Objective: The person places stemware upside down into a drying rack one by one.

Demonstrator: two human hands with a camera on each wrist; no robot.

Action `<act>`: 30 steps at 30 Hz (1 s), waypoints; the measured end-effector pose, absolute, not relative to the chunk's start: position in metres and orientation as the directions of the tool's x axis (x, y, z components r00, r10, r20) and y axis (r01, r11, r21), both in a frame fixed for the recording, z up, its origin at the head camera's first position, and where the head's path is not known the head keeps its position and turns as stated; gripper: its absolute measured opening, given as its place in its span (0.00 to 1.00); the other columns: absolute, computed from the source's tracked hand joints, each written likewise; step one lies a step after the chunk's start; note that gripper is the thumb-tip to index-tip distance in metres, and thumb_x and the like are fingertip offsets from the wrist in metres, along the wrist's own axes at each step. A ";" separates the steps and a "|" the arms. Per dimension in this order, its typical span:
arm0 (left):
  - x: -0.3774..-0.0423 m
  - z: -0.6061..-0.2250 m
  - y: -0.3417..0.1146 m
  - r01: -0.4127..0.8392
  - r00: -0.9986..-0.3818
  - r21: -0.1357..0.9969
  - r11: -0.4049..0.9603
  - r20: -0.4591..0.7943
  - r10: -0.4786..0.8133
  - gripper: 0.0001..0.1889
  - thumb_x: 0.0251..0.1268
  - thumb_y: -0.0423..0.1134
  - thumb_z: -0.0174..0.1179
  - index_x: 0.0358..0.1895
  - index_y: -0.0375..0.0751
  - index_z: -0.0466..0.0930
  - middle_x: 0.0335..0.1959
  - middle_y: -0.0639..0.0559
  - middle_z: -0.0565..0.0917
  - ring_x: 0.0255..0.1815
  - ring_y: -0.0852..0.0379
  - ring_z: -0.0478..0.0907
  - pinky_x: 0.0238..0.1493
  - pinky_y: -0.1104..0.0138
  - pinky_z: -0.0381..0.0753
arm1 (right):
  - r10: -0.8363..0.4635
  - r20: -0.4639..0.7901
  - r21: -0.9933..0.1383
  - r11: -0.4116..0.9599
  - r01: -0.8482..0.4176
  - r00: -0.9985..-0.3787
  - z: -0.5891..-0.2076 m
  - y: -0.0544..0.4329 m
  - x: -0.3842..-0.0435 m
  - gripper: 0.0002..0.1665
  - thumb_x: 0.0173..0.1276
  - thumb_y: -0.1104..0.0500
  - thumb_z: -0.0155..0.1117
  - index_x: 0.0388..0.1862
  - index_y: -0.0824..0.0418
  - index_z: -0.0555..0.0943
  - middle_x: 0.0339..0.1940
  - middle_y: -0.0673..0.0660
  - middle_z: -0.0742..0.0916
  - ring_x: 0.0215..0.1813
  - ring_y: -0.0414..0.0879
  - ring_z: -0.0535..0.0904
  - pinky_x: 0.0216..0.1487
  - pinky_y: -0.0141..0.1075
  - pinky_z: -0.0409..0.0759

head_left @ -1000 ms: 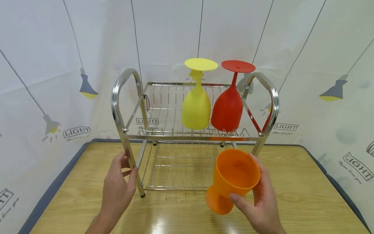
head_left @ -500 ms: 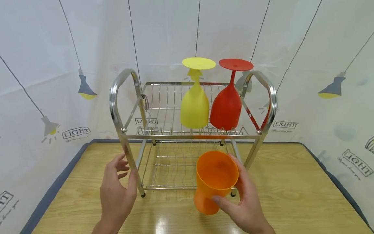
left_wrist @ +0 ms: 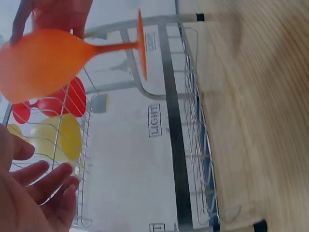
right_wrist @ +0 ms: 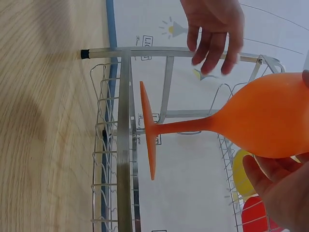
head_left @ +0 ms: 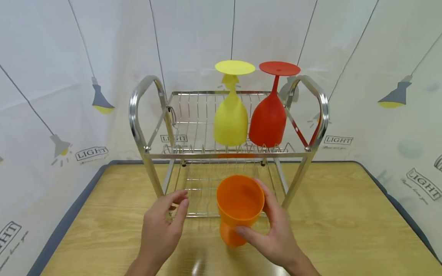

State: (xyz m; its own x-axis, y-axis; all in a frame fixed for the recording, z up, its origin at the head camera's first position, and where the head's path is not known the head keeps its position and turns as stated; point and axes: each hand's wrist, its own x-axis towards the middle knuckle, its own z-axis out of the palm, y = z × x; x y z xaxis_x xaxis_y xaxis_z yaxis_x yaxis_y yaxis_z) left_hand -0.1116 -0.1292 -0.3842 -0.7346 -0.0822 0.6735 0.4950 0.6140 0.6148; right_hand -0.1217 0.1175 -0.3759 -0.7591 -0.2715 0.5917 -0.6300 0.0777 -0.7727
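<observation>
My right hand grips an orange plastic wine glass by its bowl, thumb on the near side and fingers round the far side. The glass stands mouth up, raised above the table in front of the rack, and its flat foot and stem show in the right wrist view. To the left of it, my left hand hovers with loosely bent fingers and nothing in them, apart from the glass. A yellow wine glass and a red wine glass stand upside down on the rack's upper tier.
A two-tier metal dish rack with curved side handles stands on the wooden table. Its lower wire shelf lies behind the hands. White cloth printed with lamps hangs at the back and sides.
The right hand has carried the orange wine glass leftward. My left hand has left the rack's left front leg and moved right, towards the glass. The yellow and red glasses stay put.
</observation>
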 end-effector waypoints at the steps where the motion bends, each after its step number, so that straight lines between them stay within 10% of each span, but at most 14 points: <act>1: -0.112 -0.383 -0.127 0.477 -0.768 0.656 0.585 0.635 -0.087 0.09 0.63 0.31 0.63 0.45 0.42 0.86 0.37 0.55 0.88 0.34 0.62 0.81 0.35 0.74 0.80 | -0.275 0.597 -0.766 0.083 -0.637 -0.754 -0.376 0.116 -0.123 0.56 0.47 0.72 0.75 0.74 0.57 0.60 0.59 0.61 0.80 0.54 0.50 0.79 0.58 0.36 0.78; 11: -0.114 -0.362 -0.112 0.146 -0.989 0.969 0.202 0.143 0.031 0.21 0.78 0.48 0.46 0.49 0.35 0.84 0.36 0.45 0.89 0.36 0.53 0.86 0.40 0.66 0.87 | -0.320 0.605 -0.716 0.181 -0.674 -0.729 -0.372 0.110 -0.126 0.57 0.45 0.65 0.80 0.73 0.59 0.61 0.64 0.57 0.77 0.61 0.50 0.75 0.66 0.39 0.72; 22: -0.113 -0.356 -0.110 -0.084 -0.976 0.996 0.021 -0.087 0.199 0.32 0.78 0.54 0.40 0.56 0.23 0.77 0.38 0.31 0.86 0.32 0.48 0.87 0.38 0.57 0.88 | -0.397 0.742 -0.564 0.066 -0.823 -0.540 -0.379 0.103 -0.131 0.51 0.52 0.62 0.77 0.69 0.72 0.59 0.68 0.64 0.72 0.67 0.56 0.69 0.72 0.37 0.65; 30: -0.111 -0.356 -0.111 -0.069 -0.972 0.997 0.031 -0.074 0.223 0.30 0.79 0.52 0.42 0.51 0.22 0.79 0.37 0.33 0.87 0.34 0.53 0.87 0.39 0.61 0.88 | -0.459 0.726 -0.542 0.077 -0.837 -0.512 -0.387 0.101 -0.128 0.55 0.44 0.71 0.75 0.69 0.74 0.56 0.73 0.66 0.66 0.72 0.56 0.64 0.74 0.39 0.63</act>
